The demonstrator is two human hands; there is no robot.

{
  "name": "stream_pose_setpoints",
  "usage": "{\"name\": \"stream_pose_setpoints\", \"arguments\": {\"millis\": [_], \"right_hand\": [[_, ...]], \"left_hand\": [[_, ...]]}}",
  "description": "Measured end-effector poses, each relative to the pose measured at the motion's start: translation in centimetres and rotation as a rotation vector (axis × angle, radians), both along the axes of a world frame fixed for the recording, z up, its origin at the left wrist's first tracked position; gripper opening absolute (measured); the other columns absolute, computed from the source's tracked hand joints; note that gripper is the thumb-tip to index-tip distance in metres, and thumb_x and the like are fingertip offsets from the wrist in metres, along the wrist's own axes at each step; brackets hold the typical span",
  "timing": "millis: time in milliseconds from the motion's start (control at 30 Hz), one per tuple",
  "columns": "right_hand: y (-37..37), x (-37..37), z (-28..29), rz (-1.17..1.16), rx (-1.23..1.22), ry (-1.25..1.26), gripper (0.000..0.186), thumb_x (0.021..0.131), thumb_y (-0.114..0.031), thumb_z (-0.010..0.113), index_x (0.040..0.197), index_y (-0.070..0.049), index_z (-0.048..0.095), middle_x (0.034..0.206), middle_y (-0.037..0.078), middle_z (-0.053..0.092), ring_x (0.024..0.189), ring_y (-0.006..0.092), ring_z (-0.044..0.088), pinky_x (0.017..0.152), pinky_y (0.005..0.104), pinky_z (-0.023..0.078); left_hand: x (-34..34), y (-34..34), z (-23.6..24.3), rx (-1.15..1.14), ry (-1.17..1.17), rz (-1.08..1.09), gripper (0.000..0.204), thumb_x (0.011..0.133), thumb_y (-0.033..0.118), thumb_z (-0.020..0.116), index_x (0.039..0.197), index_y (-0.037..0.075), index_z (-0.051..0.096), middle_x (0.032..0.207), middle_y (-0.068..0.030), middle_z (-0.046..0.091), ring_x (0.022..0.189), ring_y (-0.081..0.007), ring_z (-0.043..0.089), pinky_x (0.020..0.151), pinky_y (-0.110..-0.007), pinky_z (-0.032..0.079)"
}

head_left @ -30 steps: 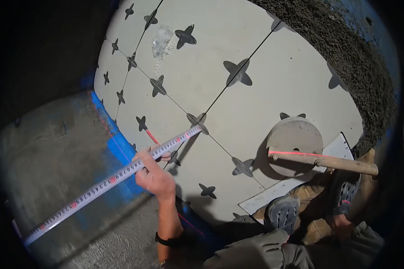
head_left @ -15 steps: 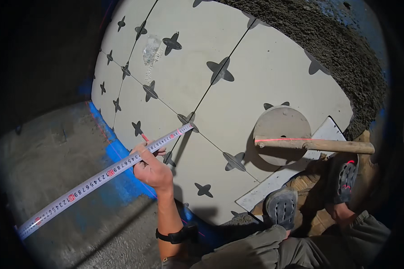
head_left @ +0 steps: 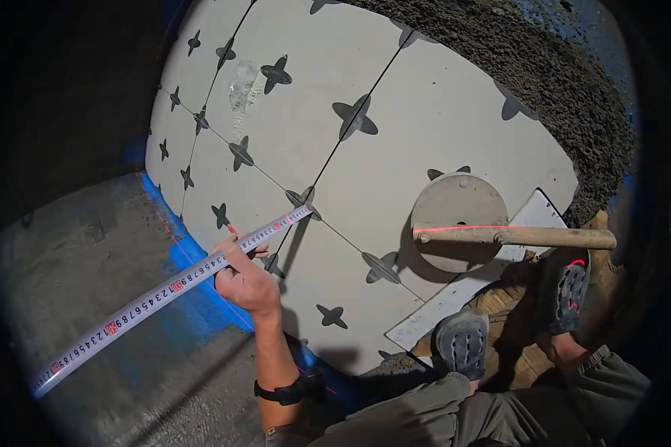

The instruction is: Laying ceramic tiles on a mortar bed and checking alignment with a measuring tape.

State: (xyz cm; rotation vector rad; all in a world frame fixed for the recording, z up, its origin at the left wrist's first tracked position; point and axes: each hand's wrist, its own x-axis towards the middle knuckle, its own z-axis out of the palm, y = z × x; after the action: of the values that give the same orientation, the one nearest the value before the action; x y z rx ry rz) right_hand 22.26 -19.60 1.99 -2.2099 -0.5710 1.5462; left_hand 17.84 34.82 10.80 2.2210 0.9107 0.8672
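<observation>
My left hand [head_left: 247, 281] is closed around a white tape measure blade [head_left: 145, 304] with black and red markings. The blade runs from the lower left rim, through my fingers, to its tip on the pale floor tiles [head_left: 395, 171]. That tip lies by a dark four-petal mark [head_left: 301, 200] where the tile joints cross. Red light shows on a fingertip. The tape's case is not visible. A dark band [head_left: 289, 390] circles my left wrist. My right hand is out of view.
A round grey disc [head_left: 462, 201] with a wooden handle [head_left: 552, 238] lies at the right, beside a white tile strip [head_left: 455, 305]. Two dark clogs [head_left: 462, 343] stand below it. Rough wet mortar [head_left: 559, 82] borders the far right. Blue coating [head_left: 201, 298] edges the grey surface at left.
The whole view has shifted slightly, moving the scene a little to the left. My left hand keeps its hold, and the tape's tip stays by the joint crossing.
</observation>
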Motion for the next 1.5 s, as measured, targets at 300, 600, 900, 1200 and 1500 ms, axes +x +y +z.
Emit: {"name": "stream_pose_setpoints", "arguments": {"millis": [300, 600, 900, 1200, 1500], "right_hand": [[-0.6, 0.2, 0.7, 0.034, 0.005, 0.029, 0.021, 0.094, -0.008, 0.066, 0.081, 0.003, 0.055, 0.067, 0.015, 0.054, 0.058, 0.0211, 0.054, 0.056, 0.0373, 0.043], [-0.7, 0.3, 1.1, 0.037, 0.005, 0.053, 0.02, 0.094, -0.008, 0.066, 0.081, 0.003, 0.055, 0.067, 0.015, 0.054, 0.057, 0.0211, 0.053, 0.056, 0.037, 0.043], [-0.5, 0.5, 1.1, 0.043, 0.005, 0.07, 0.02, 0.094, -0.007, 0.065, 0.081, 0.003, 0.055, 0.066, 0.015, 0.054, 0.057, 0.0212, 0.053, 0.056, 0.0368, 0.042], [-0.7, 0.3, 1.1, 0.042, 0.003, 0.07, 0.02, 0.094, -0.006, 0.065, 0.081, 0.003, 0.054, 0.066, 0.015, 0.053, 0.057, 0.0212, 0.053, 0.056, 0.0365, 0.042], [-1.4, 0.2, 1.2, 0.026, 0.005, 0.042, 0.019, 0.094, -0.006, 0.065, 0.081, 0.003, 0.054, 0.066, 0.015, 0.053, 0.057, 0.0213, 0.052, 0.056, 0.0363, 0.042]], "left_hand": [[0.4, -0.2, 0.1, 0.029, 0.03, -0.026, 0.033, 0.113, 0.018, 0.046, 0.102, -0.01, 0.061, 0.082, -0.0159, 0.069, 0.062, -0.0163, 0.064, 0.058, -0.028, 0.056], [1.0, -0.5, 0.2, 0.018, 0.034, -0.028, 0.038, 0.113, 0.021, 0.044, 0.102, -0.01, 0.063, 0.084, -0.0172, 0.07, 0.062, -0.0168, 0.065, 0.059, -0.028, 0.056], [0.5, 0.1, -0.1, -0.016, 0.021, -0.016, 0.038, 0.113, 0.022, 0.045, 0.105, -0.012, 0.062, 0.085, -0.0171, 0.07, 0.062, -0.0172, 0.065, 0.061, -0.03, 0.057], [0.6, 0.1, 0.0, -0.004, 0.031, -0.022, 0.038, 0.113, 0.021, 0.045, 0.106, -0.012, 0.063, 0.085, -0.0179, 0.071, 0.062, -0.0172, 0.065, 0.059, -0.029, 0.056], [0.7, -0.1, 0.0, 0.017, 0.038, -0.027, 0.038, 0.113, 0.021, 0.045, 0.103, -0.011, 0.063, 0.086, -0.0172, 0.07, 0.062, -0.017, 0.065, 0.058, -0.028, 0.055]]}}
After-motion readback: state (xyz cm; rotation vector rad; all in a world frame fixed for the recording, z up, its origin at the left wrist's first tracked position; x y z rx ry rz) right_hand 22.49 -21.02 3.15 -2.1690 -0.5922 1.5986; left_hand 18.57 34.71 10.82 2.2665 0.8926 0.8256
